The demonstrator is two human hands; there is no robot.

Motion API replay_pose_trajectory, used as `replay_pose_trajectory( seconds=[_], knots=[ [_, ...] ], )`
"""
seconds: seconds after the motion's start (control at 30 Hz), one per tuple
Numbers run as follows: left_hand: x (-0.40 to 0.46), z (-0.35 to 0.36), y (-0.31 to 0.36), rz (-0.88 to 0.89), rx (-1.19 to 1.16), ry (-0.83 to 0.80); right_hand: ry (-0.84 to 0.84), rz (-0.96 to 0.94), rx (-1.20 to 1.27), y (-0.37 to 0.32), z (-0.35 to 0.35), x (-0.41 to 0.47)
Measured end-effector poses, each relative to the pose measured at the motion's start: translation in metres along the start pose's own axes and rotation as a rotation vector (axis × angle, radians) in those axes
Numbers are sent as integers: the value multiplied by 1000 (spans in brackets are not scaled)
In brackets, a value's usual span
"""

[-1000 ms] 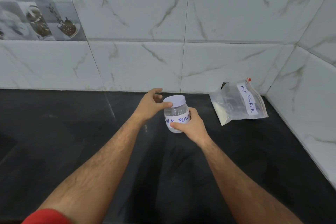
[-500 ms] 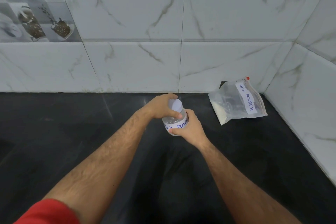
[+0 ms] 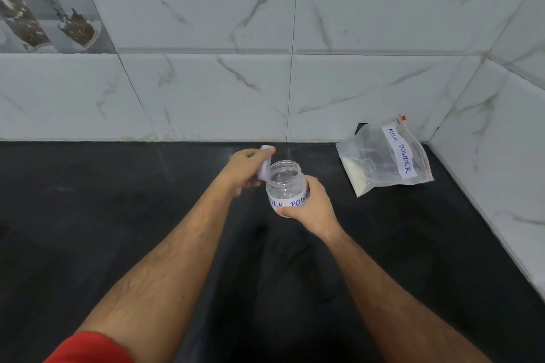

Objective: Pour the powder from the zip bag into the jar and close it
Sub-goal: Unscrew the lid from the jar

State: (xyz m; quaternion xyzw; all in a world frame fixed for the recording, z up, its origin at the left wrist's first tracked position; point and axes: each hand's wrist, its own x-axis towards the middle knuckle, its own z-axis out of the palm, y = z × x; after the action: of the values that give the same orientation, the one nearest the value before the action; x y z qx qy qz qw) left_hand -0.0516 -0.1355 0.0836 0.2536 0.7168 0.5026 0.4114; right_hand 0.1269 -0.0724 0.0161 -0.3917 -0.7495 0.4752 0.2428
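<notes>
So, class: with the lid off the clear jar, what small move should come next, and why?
Probably set the white plastic lid down on the black counter: the left hand holds it, the right hand grips the clear plastic jar, and the clear zip bag lies untouched.

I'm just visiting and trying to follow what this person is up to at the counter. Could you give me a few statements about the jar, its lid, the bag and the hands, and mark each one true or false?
1. The lid is off the jar. True.
2. The right hand holds the lid. False: the left hand holds the lid; the right hand grips the jar's body.
3. The zip bag lies on the black counter near the tiled corner, untouched by either hand. True.
4. The jar is full of white powder. False: it looks clear and empty; the powder is in the bag.
5. The bag's label reads SUGAR. False: it reads MILK POWDER.
</notes>
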Motion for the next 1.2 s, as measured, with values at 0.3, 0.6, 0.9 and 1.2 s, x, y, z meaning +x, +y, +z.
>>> replay_pose_trajectory(
  seconds=[0.3, 0.6, 0.9, 1.2],
  knots=[
    [19, -28, -72, -357, -618, 44, 34, 54, 65, 6, 7, -1],
    [18, -50, -122, -413, -285, 239, 4, 75, 34, 13, 14, -3],
    [13, -52, -131, -368, 463, 360, 19, 58, 5, 18, 26, -8],
    [11, -55, -141, -286, 772, 395, -9, 87, -46, 21, 37, -14]
  ],
)
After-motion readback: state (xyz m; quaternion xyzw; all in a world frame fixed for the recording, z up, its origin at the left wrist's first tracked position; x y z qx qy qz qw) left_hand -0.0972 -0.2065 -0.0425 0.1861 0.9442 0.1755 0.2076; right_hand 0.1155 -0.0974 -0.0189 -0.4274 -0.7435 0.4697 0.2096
